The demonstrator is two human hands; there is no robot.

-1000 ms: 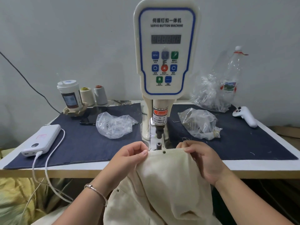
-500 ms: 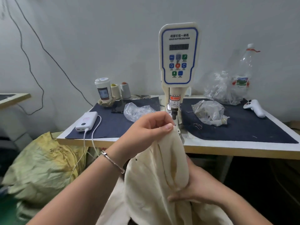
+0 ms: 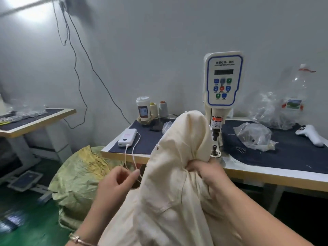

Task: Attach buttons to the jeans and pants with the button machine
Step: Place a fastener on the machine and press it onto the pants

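Right hand (image 3: 204, 172) grip clamped on bunched cream pants (image 3: 170, 174) — lifted off the button machine (image 3: 222, 82) at the counter's front edge; left hand (image 3: 115, 183) loose, holding nothing — likely tossing aside.

Right hand (image 3: 204, 173) raised, fingers curled, cloth (image 3: 177, 157) gripped. Left hand (image 3: 115, 183) held lower, to its left, fingers loosely curled, nothing held.

- One button machine (image 3: 222, 80)
- One cream pants (image 3: 170, 174)
- Two thread cones (image 3: 158, 109)
- Two tables (image 3: 257, 176)
- One power bank (image 3: 127, 137)
- Two hands (image 3: 115, 181)
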